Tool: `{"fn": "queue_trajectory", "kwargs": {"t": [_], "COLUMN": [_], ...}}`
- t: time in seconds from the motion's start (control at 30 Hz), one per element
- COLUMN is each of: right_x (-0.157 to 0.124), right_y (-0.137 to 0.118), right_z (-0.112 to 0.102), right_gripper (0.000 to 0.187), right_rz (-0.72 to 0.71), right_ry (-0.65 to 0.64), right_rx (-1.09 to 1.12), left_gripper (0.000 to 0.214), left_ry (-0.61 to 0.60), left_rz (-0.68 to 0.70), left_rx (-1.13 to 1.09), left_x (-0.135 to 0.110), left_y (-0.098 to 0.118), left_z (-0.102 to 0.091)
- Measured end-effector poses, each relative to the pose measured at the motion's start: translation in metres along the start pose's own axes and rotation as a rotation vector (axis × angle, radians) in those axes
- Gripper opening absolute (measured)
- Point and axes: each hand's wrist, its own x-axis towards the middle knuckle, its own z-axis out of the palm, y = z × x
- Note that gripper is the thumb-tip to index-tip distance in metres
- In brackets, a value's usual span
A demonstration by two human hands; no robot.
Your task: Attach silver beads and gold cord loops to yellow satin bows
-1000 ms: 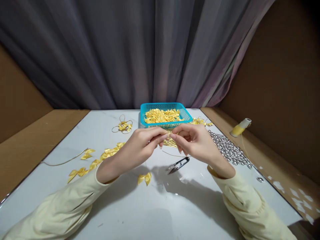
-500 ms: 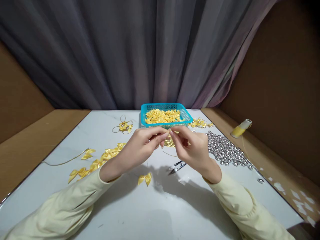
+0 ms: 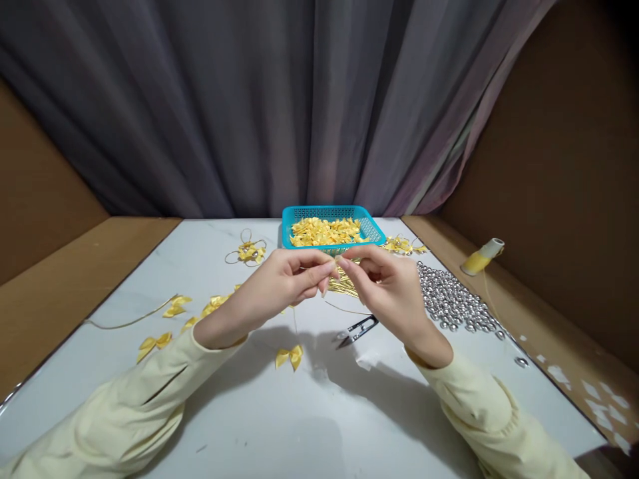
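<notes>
Left hand (image 3: pixel 279 283) and right hand (image 3: pixel 388 286): each grip pinched narrow on one small yellow piece (image 3: pixel 337 261) (mostly hidden, long axis indeterminable), held between them above the tabletop (image 3: pixel 269 426), neither hand nearer.

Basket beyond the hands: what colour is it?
The basket is turquoise blue, best seen in the head view.

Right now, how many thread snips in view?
1: the snips on the white table, below and left of the right hand. More may be hidden under the sleeves.
</notes>
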Motion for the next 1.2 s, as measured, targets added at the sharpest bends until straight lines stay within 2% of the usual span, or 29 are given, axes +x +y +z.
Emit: {"fn": "queue_trajectory", "kwargs": {"t": [0.1, 0.17, 0.3, 0.4, 0.53, 0.83, 1.07, 1.2], "right_x": [-0.002, -0.003, -0.002, 0.001, 0.002, 0.006, 0.007, 0.006], "right_y": [-0.001, -0.001, 0.000, 0.001, 0.002, 0.010, 0.013, 0.012], "right_z": [0.001, 0.002, -0.002, -0.008, -0.014, -0.022, -0.019, -0.012], "right_gripper": [0.007, 0.006, 0.014, 0.018, 0.016, 0.017, 0.020, 0.021], "right_rz": [-0.146, -0.171, -0.169, -0.248, -0.337, -0.280, -0.186, -0.186], "right_ry": [0.073, 0.087, 0.004, -0.083, -0.112, -0.172, -0.378, -0.365], "right_rx": [-0.090, -0.109, -0.078, -0.089, -0.174, -0.393, -0.447, -0.340], "left_gripper": [0.028, 0.027, 0.022, 0.022, 0.022, 0.016, 0.024, 0.018], "left_ry": [-0.053, -0.086, -0.176, -0.239, -0.234, -0.167, -0.195, -0.148], "left_rz": [-0.041, -0.064, -0.110, -0.132, -0.135, -0.160, -0.170, -0.159], "left_rx": [-0.082, -0.120, -0.226, -0.279, -0.280, -0.135, -0.261, -0.382], "left_x": [0.001, 0.003, 0.006, 0.008, 0.008, 0.007, 0.010, 0.012], "left_y": [-0.003, -0.004, -0.007, -0.008, -0.008, -0.001, -0.009, -0.014], "left_z": [-0.003, -0.005, -0.009, -0.010, -0.011, -0.015, -0.017, -0.014]}}
